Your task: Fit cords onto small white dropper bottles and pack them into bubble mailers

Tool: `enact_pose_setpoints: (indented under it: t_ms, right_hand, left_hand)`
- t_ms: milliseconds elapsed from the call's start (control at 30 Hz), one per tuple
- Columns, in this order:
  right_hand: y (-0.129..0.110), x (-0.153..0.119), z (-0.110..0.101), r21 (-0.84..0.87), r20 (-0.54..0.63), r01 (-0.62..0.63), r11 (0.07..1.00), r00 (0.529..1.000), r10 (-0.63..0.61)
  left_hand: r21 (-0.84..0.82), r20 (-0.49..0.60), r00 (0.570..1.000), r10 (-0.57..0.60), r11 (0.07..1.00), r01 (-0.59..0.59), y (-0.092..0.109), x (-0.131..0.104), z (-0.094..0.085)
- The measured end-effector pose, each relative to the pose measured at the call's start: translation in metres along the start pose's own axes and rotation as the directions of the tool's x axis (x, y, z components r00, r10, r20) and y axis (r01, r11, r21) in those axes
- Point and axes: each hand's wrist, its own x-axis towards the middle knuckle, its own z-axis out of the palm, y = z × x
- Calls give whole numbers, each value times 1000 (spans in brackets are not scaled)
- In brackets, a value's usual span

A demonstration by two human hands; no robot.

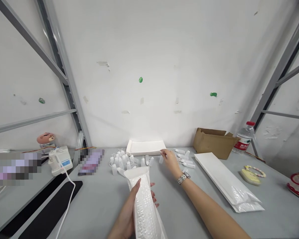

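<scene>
My left hand (132, 207) is wrapped around a white bubble mailer (143, 202), thumb on its front and fingers behind; its top end points away from me. Over the table my right hand (168, 158), with a metal watch on the wrist, has its fingertips pinched at the top of a small translucent squeeze bottle (161, 159), partly hidden by the hand. Left of it, several similar capped bottles (121, 162) stand in a cluster. More small bottles (188, 163) lie to the right of the hand. Just behind the fingertips is a stack of white mailers (146, 147).
Flat white mailers (226, 181) lie on the right, before an open cardboard box (214, 142) and a water bottle (244, 137). A yellow case (250, 176) with a beaded strap is beside them. On the left are a power strip (61, 161) with a white cable and a black mat (52, 212).
</scene>
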Motion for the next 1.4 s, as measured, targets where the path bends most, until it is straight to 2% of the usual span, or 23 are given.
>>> enact_pose_setpoints:
  t_ms: [100,167,200,267,300,333,467,567,700,800,867,967,1033,1133,1233,1400]
  right_hand:
    - [-8,-2,-11,86,-51,-23,996,998,28]
    - [-20,-5,-20,266,-75,-47,963,995,69]
    - [-27,-7,-24,416,-68,-65,907,992,102]
    - [-44,-13,-29,683,-6,-102,723,989,145]
    - [-52,-17,-30,754,29,-116,646,989,143]
    - [-60,-22,-30,785,55,-122,607,990,127]
    - [-81,-38,-25,773,142,-139,619,989,46]
    - [-88,-45,-23,740,187,-170,651,981,44]
    - [-93,-51,-24,700,292,-263,664,954,70]
    - [-94,-53,-20,638,440,-365,679,896,68]
    - [-91,-53,-16,576,491,-401,712,867,91]
    - [-82,-49,-10,536,472,-421,732,868,153]
    - [-75,-45,-8,560,459,-467,684,862,214]
    - [-70,-41,-9,621,491,-561,547,823,286]
    - [-71,-42,-11,654,537,-584,481,806,249]
    - [-78,-46,-16,615,579,-531,583,806,123]
  left_hand:
    - [0,47,995,-84,996,84,1,-1,-3]
    - [-11,77,984,-160,987,161,1,-1,-4]
    - [-17,89,978,-191,981,193,1,0,-5]
    - [-19,114,967,-230,972,233,-1,1,-5]
    - [-13,123,962,-244,969,247,-1,1,-6]
    - [-4,132,957,-258,966,260,-2,1,-5]
    - [29,180,943,-281,959,280,1,-3,-2]
    - [22,176,945,-275,961,275,2,-4,1]
    - [4,52,967,-250,968,250,-1,2,1]
    - [13,-6,969,-247,969,247,0,5,-1]
    - [21,44,957,-287,958,287,5,3,-2]
    - [11,149,937,-316,948,318,13,-1,-6]
    - [-7,199,928,-315,946,323,15,-3,-11]
    - [-28,211,931,-298,950,311,12,1,-19]
    - [-55,187,946,-264,959,279,6,7,-26]
    - [-66,231,949,-217,969,237,2,6,-26]
